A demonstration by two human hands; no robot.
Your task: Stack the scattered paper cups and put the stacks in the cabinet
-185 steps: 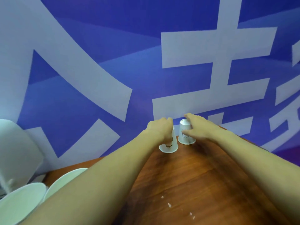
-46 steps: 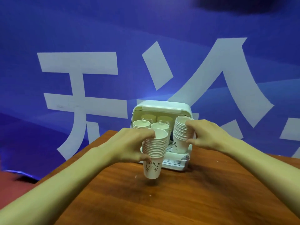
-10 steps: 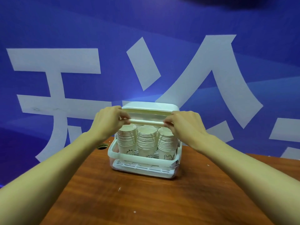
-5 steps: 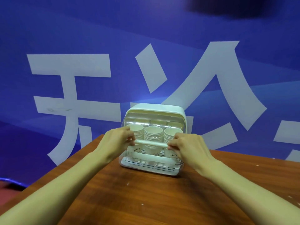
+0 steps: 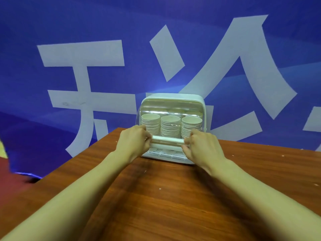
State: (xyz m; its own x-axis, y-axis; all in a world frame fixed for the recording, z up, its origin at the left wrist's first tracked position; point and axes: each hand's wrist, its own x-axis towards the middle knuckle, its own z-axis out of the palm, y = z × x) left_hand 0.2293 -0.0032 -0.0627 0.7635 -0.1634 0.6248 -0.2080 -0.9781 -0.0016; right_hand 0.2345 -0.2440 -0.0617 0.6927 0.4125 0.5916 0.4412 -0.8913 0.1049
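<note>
three cup stacks (image 5: 171,126) inside cabinet (image 5: 172,100) on table (image 5: 165,197).

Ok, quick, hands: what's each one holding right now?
Left hand: closed, gripping the left end of the cabinet lid handle.
Right hand: closed, gripping the handle's right end.

Bright, even light, looks like it comes from overhead. Soft dark shadows sit beside both forearms (image 5: 78,197) on the table (image 5: 173,214). Glare streaks on the clear front of the cabinet (image 5: 173,97) haze the cups (image 5: 170,126) behind it, and the white handle (image 5: 168,141) is nearly blown out. Fisheye bends the banner (image 5: 86,23) toward the edges, and the bottom corners go soft.
</note>
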